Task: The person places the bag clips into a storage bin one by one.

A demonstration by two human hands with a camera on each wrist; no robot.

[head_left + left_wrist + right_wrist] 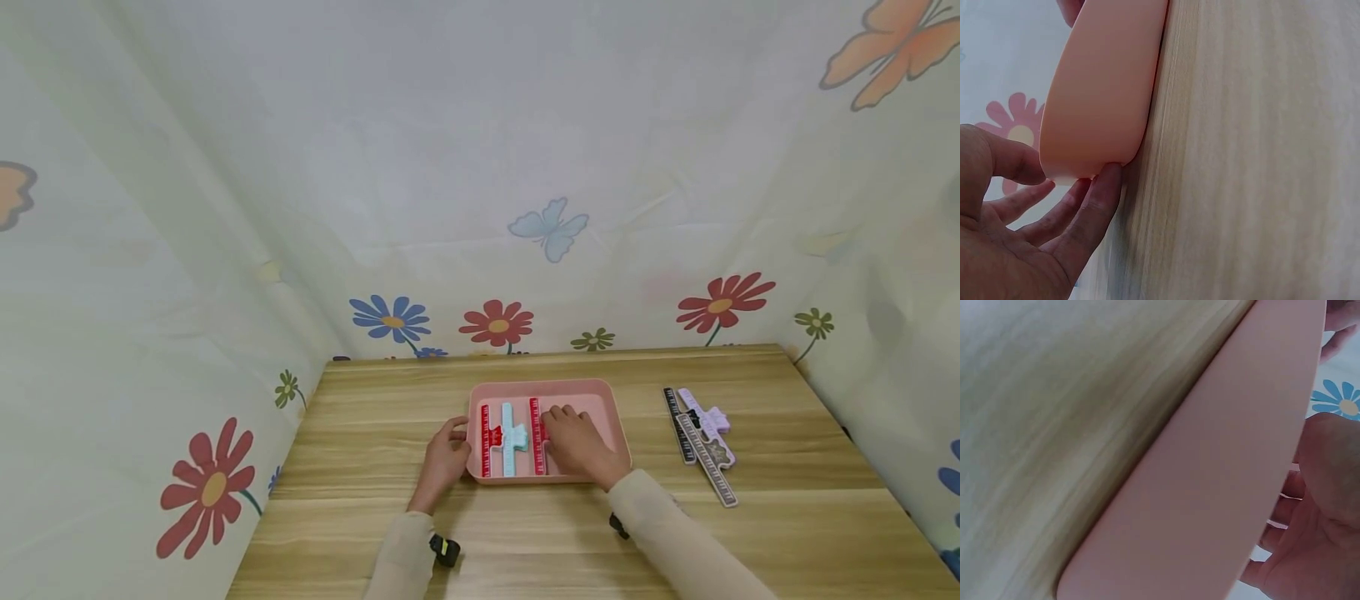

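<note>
A shallow pink tray (551,387) lies on the table. My left hand (447,457) grips its left end, with the thumb at the rim and the fingers against the outer wall (1097,94) in the left wrist view. Inside, side by side, lie a red long clip (486,442), a light blue long clip (508,437) and a second red long clip (537,437), all with keyboard-like markings. My right hand (573,442) reaches over the front wall with bent fingers at the handle side of that second red clip. In the right wrist view the tray wall (1191,462) hides its fingertips.
To the right of the tray, a black clip (678,425), a lilac clip (701,408) and a grey clip (708,462) lie overlapping on the wooden table (795,500). A flower-printed fabric wall (450,183) stands behind the table's back edge.
</note>
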